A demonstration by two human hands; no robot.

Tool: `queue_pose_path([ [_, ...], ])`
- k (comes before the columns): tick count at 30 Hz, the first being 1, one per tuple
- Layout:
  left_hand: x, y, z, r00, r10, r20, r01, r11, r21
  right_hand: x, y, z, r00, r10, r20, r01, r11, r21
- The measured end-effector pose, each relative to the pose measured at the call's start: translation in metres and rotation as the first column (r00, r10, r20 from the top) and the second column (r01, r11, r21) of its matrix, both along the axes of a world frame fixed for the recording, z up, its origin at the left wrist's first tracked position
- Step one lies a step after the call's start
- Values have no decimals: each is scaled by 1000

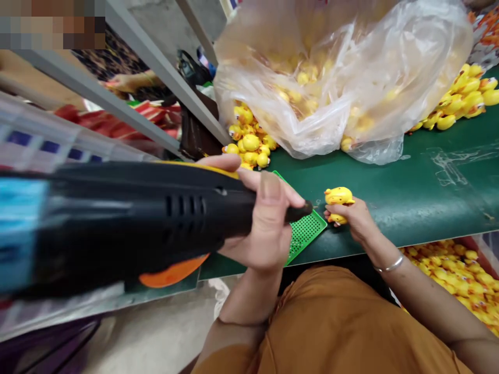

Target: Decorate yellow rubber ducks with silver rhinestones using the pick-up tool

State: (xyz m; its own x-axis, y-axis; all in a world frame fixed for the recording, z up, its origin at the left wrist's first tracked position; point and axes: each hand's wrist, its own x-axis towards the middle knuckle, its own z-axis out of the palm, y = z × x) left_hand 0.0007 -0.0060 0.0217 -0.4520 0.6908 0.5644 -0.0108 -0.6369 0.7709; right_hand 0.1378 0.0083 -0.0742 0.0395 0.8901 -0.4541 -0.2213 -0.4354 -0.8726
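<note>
My left hand (268, 223) is wrapped round the front part of a large black power tool (156, 208), whose narrow tip points right, over a green perforated tray (306, 234). Just right of that tip, my right hand (354, 215) grips yellow toy ducks (339, 196); one sits on top and more yellow shows below the fingers. The ducks and the tip are apart. The tool's body hides part of the tray and the left end of the bench.
A clear plastic bag (319, 119) of yellow ducks lies on the green bench (421, 197), with duck piles (251, 148) beside it. At lower right stands a container full of ducks (460, 280). Grey metal bars (152, 62) cross the upper left, with a person behind them.
</note>
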Motion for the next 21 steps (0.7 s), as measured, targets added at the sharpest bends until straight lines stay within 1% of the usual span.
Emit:
queue_pose_path([
  [1, -6, 3, -2, 998, 43, 36, -45, 996, 72, 5, 0, -2, 1000, -7, -16, 7, 1000, -19],
  [2, -12, 7, -7, 995, 88, 55, -93, 991, 100, 9, 0, -4, 1000, -10, -26, 9, 999, -35],
  [4, -20, 14, -24, 993, 120, 12, -121, 991, 50, 14, -3, -8, 999, -9, -47, 6, 998, -58],
  [7, -23, 21, -53, 996, 83, 19, -83, 996, -25, 14, -8, -11, 996, 5, -89, -12, 997, -79],
  [9, -20, 23, -65, 999, 53, 12, -52, 997, -59, 11, -10, -11, 994, 19, -110, -28, 997, -78],
  [11, -17, 23, -71, 1000, 29, 10, -29, 997, -71, 8, -11, -10, 994, 27, -108, -36, 996, -83],
  [14, -12, 24, -74, 1000, 6, 6, -5, 997, -75, 7, -13, -8, 996, 31, -89, -39, 995, -95],
  [18, -8, 27, -78, 1000, 15, -25, -17, 997, -80, 9, -14, -8, 995, 31, -97, -39, 995, -90],
  [21, -7, 29, -81, 1000, 11, -15, -12, 997, -79, 9, -15, -9, 991, 23, -130, -33, 997, -76],
])
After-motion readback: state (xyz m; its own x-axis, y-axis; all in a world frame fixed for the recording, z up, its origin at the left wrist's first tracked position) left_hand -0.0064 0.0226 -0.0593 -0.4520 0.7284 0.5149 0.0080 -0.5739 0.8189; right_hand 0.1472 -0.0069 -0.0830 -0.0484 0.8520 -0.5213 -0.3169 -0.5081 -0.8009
